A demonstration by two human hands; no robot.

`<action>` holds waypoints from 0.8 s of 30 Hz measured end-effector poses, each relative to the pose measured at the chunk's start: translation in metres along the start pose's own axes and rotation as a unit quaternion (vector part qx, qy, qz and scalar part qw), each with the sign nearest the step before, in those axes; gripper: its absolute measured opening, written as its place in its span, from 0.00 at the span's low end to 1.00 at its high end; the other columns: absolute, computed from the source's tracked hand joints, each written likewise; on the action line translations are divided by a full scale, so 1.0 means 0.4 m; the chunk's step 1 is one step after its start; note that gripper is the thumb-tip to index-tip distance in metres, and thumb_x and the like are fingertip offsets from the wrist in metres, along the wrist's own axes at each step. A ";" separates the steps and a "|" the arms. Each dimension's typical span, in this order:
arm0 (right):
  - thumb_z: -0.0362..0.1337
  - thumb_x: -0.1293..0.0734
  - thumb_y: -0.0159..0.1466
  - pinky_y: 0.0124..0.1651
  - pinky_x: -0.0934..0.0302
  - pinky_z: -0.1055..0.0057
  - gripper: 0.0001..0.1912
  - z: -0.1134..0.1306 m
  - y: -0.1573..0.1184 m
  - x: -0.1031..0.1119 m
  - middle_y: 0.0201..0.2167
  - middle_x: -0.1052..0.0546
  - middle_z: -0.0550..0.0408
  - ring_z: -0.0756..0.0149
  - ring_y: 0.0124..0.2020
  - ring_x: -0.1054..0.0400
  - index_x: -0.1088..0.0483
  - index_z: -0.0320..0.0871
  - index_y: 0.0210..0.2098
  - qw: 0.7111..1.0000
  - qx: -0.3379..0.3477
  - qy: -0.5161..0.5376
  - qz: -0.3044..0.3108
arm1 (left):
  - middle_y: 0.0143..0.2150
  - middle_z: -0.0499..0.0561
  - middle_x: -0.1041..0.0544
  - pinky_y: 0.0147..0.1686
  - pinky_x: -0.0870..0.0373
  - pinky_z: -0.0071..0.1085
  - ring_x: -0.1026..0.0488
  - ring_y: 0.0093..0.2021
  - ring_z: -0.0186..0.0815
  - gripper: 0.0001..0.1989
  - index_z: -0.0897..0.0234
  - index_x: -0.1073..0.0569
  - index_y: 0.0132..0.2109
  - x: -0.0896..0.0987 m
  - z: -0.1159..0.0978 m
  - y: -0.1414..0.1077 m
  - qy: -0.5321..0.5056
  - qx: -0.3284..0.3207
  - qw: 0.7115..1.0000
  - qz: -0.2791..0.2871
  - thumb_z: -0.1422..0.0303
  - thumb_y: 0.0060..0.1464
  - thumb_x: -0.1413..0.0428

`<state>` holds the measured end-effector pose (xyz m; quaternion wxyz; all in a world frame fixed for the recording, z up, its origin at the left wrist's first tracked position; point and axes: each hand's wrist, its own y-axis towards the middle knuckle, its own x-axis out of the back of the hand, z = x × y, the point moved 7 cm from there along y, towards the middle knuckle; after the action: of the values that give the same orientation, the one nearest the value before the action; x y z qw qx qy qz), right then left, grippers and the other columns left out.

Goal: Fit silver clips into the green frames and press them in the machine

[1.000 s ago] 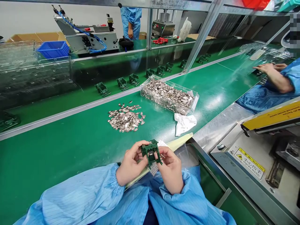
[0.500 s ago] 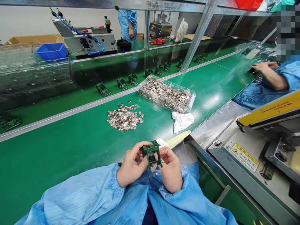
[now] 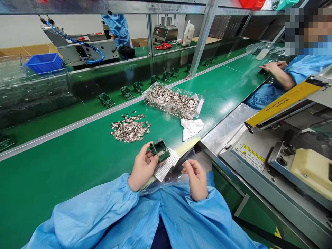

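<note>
My left hand (image 3: 143, 166) grips a small dark green frame-like part (image 3: 159, 149) by its left side, above the table's near edge. Right of it, apart from the part, my right hand (image 3: 196, 179) has thumb and fingertips pressed together; what they hold, if anything, is too small to name. Beneath the green part lies a sheet of small pale rectangles (image 3: 167, 165), beside a yellow sheet (image 3: 188, 146) and clear plastic. Farther forward, a loose pile of small metal pieces (image 3: 130, 129) rests on the green surface.
A clear tray (image 3: 200, 106) full of metal pieces stands beyond the white crumpled cloth (image 3: 191, 128). Several green parts line the far strip. At right are a machine with a yellow bar (image 3: 282, 103) and a person's hands (image 3: 275, 67). A blue bin (image 3: 44, 63) sits at back left.
My right hand has come off the green part and moved right, fingertips together. My left hand has raised and tilted the part, uncovering more of the sheet. The camera view has shifted right.
</note>
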<state>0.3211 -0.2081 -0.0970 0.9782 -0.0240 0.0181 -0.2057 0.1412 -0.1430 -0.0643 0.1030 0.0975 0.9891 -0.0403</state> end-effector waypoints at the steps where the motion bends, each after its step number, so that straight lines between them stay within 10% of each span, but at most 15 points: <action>1: 0.55 0.33 0.61 0.30 0.33 0.68 0.20 -0.016 0.003 -0.005 0.27 0.24 0.53 0.64 0.26 0.31 0.27 0.42 0.33 1.000 -0.001 -0.019 0.025 | 0.44 0.56 0.22 0.39 0.23 0.33 0.22 0.42 0.39 0.27 0.64 0.39 0.54 -0.009 0.007 0.018 -0.010 0.006 1.000 -0.009 0.62 0.50 0.38; 10: 0.53 0.41 0.67 0.30 0.38 0.69 0.24 -0.050 -0.004 -0.091 0.20 0.29 0.56 0.65 0.24 0.35 0.33 0.46 0.21 0.989 0.057 -0.082 0.108 | 0.46 0.57 0.22 0.47 0.25 0.35 0.23 0.48 0.40 0.27 0.66 0.37 0.54 -0.086 0.030 0.066 -0.004 -0.025 0.999 0.020 0.64 0.50 0.37; 19: 0.47 0.34 0.60 0.28 0.42 0.68 0.17 -0.093 0.018 -0.040 0.18 0.27 0.55 0.64 0.22 0.34 0.28 0.44 0.20 0.955 0.065 -0.214 0.194 | 0.44 0.55 0.23 0.42 0.23 0.30 0.24 0.45 0.37 0.24 0.65 0.36 0.54 -0.068 0.020 0.062 0.011 -0.071 0.997 0.001 0.64 0.53 0.39; 24: 0.44 0.31 0.62 0.29 0.38 0.70 0.10 0.018 0.024 0.019 0.24 0.22 0.55 0.64 0.24 0.30 0.22 0.44 0.31 0.962 0.059 -0.221 0.146 | 0.35 0.49 0.27 0.33 0.24 0.26 0.27 0.31 0.30 0.21 0.62 0.37 0.58 -0.075 0.017 0.039 0.044 -0.095 0.994 0.039 0.65 0.59 0.45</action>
<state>0.3320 -0.2022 -0.0905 0.9769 -0.0081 -0.2075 -0.0507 0.1745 -0.1341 -0.0653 0.0695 0.1275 0.9875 0.0618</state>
